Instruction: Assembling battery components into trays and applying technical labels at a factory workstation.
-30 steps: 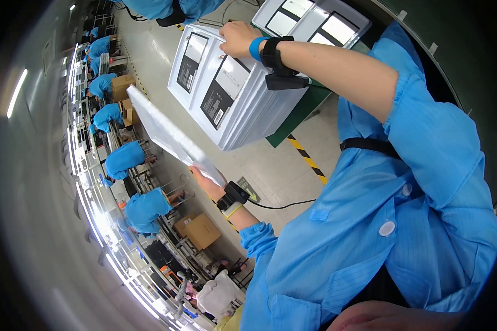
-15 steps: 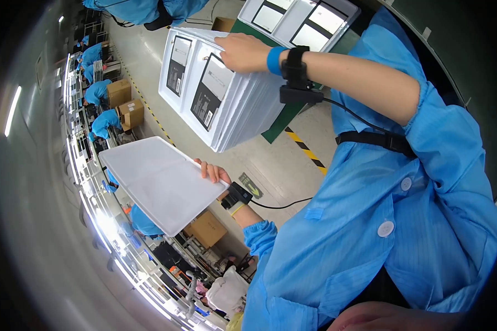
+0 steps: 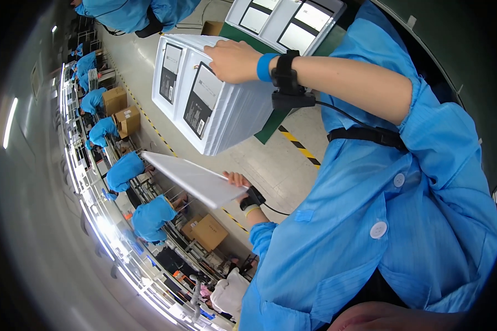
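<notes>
My left hand (image 3: 236, 179) grips one edge of a white plastic tray (image 3: 196, 179), fingers on one face and the thumb hidden. The tray is tilted, seen nearly edge-on, apart from the stack. My right hand (image 3: 232, 62) lies bent over the near edge of a tall stack of white trays (image 3: 232, 118), with some fingertips hidden behind it. In the top tray's two compartments lie flat grey-and-black rectangular packs with barcode labels, a smaller one (image 3: 171, 73) and a larger one (image 3: 201, 105). They look like batteries.
Beyond my right hand, another white tray (image 3: 273, 25) with similar flat packs stands on a green surface (image 3: 268, 129). A person in blue (image 3: 119, 14) is at the top left. Along the left run workbenches with several people in blue and cardboard boxes (image 3: 209, 231). Striped tape (image 3: 299, 146) marks the floor.
The white tray in my left hand has turned from broad face to nearly edge-on and shifted right. My right hand keeps its place on the stack. The whole view has shifted slightly.
</notes>
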The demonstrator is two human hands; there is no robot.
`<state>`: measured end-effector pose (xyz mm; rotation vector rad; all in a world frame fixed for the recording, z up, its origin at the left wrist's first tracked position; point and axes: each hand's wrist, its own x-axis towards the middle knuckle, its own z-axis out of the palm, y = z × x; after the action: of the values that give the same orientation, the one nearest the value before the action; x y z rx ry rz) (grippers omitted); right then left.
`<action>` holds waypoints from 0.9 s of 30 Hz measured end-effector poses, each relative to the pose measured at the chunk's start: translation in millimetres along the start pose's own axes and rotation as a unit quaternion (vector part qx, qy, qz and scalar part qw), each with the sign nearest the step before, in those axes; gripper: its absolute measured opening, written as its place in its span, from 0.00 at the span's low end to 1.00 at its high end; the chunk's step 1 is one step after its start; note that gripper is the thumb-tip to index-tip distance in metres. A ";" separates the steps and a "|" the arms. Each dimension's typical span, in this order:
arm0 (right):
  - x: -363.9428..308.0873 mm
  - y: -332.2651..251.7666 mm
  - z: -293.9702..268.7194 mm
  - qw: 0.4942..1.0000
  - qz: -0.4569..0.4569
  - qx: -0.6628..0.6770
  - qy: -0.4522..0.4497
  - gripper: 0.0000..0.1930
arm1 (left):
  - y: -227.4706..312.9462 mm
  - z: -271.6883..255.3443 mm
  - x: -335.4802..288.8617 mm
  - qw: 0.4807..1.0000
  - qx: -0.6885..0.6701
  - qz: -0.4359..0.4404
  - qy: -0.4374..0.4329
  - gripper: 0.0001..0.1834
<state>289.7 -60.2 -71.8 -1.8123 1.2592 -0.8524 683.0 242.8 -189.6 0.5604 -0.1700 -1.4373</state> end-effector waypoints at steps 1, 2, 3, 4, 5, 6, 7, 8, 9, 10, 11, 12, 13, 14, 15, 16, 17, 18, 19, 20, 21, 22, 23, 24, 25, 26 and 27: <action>0.6 -3.1 1.5 1.000 -0.012 0.014 -0.008 0.21 | 3.8 -27.7 -21.4 0.996 0.068 -0.010 0.061 0.14; 1.7 -10.3 5.0 1.000 -0.020 0.018 -0.011 0.21 | 11.1 -59.6 -49.6 0.983 0.138 -0.016 0.121 0.13; 1.2 -0.3 -0.3 1.000 -0.011 0.016 -0.010 0.21 | -3.0 -77.0 -56.6 0.982 0.140 -0.035 0.119 0.13; -0.4 8.9 -6.8 1.000 -0.003 0.015 -0.009 0.22 | -25.7 -89.2 -65.4 0.903 0.321 -0.121 0.260 0.15; -2.8 19.1 -16.2 0.999 0.013 0.030 -0.038 0.23 | -43.2 -99.0 -81.3 0.899 0.327 -0.137 0.256 0.15; -0.6 15.9 -15.4 0.999 0.010 0.028 -0.039 0.23 | -57.5 -112.0 -105.8 0.922 0.228 -0.239 0.201 0.15; 0.4 13.6 -15.0 0.997 0.010 0.028 -0.067 0.24 | -47.8 -118.7 -104.9 0.923 0.226 -0.237 0.200 0.15; 0.1 12.0 -14.6 0.995 0.011 0.028 -0.095 0.25 | -53.1 -129.7 -110.9 0.922 0.235 -0.236 0.199 0.15; -1.8 7.4 -9.2 0.995 0.010 0.024 -0.095 0.25 | -60.5 -133.1 -105.7 0.921 0.242 -0.234 0.195 0.15; -6.9 1.5 -1.0 0.998 0.014 -0.010 -0.054 0.25 | -68.5 -136.8 -101.1 0.920 0.249 -0.234 0.193 0.15; -10.7 -0.3 4.2 0.999 0.021 -0.045 -0.013 0.26 | -77.3 -141.1 -97.3 0.918 0.254 -0.236 0.191 0.15; -9.3 2.2 1.5 0.999 0.025 -0.047 -0.011 0.26 | -81.9 -139.6 -91.7 0.915 0.265 -0.239 0.187 0.15; -7.3 8.3 -3.1 0.999 0.029 -0.028 -0.018 0.27 | -87.9 -138.7 -86.6 0.912 0.274 -0.245 0.184 0.15; -8.1 15.7 -6.3 0.999 0.035 -0.010 -0.025 0.28 | -95.5 -138.6 -82.0 0.907 0.282 -0.254 0.181 0.15; -10.6 8.9 -15.5 0.999 0.029 -0.013 -0.017 0.28 | -97.3 -132.8 -69.7 0.907 0.295 -0.249 0.170 0.15; -15.5 4.3 -24.6 0.998 0.051 0.022 -0.042 0.29 | -100.9 -128.3 -57.3 0.906 0.306 -0.245 0.159 0.15; -22.0 -0.1 -32.6 0.993 0.073 0.057 -0.068 0.31 | -106.2 -124.9 -44.7 0.905 0.317 -0.243 0.148 0.15; -27.0 5.8 -40.4 0.994 0.081 0.051 -0.059 0.31 | -114.4 -120.8 -30.0 0.901 0.327 -0.251 0.138 0.15; -33.1 11.4 -48.4 0.995 0.073 0.047 -0.053 0.33 | -123.8 -116.8 -15.1 0.897 0.337 -0.258 0.126 0.15; -40.0 16.0 -56.2 0.996 0.065 0.043 -0.047 0.34 | -134.3 -112.4 0.1 0.893 0.346 -0.265 0.114 0.15; -50.8 8.9 -68.6 0.992 0.095 0.056 -0.052 0.30 | -144.4 -95.6 10.1 0.889 0.355 -0.270 0.109 0.15; -64.7 10.9 -79.9 0.992 0.107 0.052 -0.044 0.30 | -154.9 -80.2 17.7 0.882 0.364 -0.281 0.100 0.15; -78.4 12.0 -91.6 0.995 0.081 0.056 -0.016 0.27 | -165.8 -68.7 27.4 0.877 0.373 -0.290 0.088 0.15; -90.6 12.4 -99.1 0.997 0.050 0.062 0.009 0.25 | -172.7 -61.9 35.9 0.873 0.383 -0.293 0.080 0.15; -105.4 10.5 -107.0 0.997 0.054 0.060 0.014 0.25 | -174.2 -63.7 41.9 0.868 0.393 -0.295 0.072 0.16; -121.3 9.8 -114.7 0.997 0.042 0.056 0.022 0.23 | -175.7 -65.5 48.8 0.863 0.404 -0.296 0.064 0.16; -138.4 13.1 -122.1 0.998 0.034 0.052 0.031 0.22 | -182.7 -59.5 58.7 0.857 0.414 -0.301 0.055 0.16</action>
<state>140.2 43.1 -37.0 -1.6631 1.2835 -0.9252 555.6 196.1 -337.8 1.5036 -0.5780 -1.9096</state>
